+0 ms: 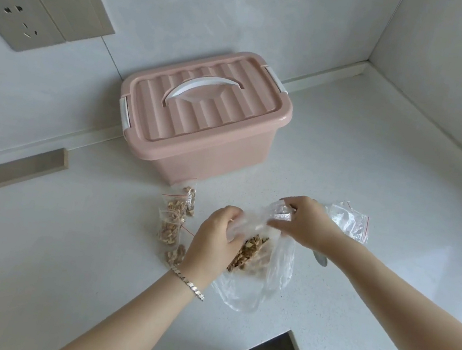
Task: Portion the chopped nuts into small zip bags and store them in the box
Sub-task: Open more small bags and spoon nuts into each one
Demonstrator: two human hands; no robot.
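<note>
My left hand (215,236) has its fingers curled round the near-left edge of the large clear bag (248,293). My right hand (304,223) pinches a bunched fold of the same bag's rim on the far side. Between them the mouth of the bag is drawn apart. The chopped nuts (248,251) lie heaped inside, just beside my left palm.

I judge this to be the portioning step, with the supply bag being opened for another helping. Just left of my left hand the filled zip bags (171,222) lie touching one another on the counter (373,165). The empty zip bags (348,221) lie just beyond my right hand. The box (199,140) stands behind them near the wall, with its lid (201,105) on.

Next I need one hand free to fetch an empty bag and open its zip strip, while the other keeps the big bag from slumping shut. The box must be opened before anything is stored.
</note>
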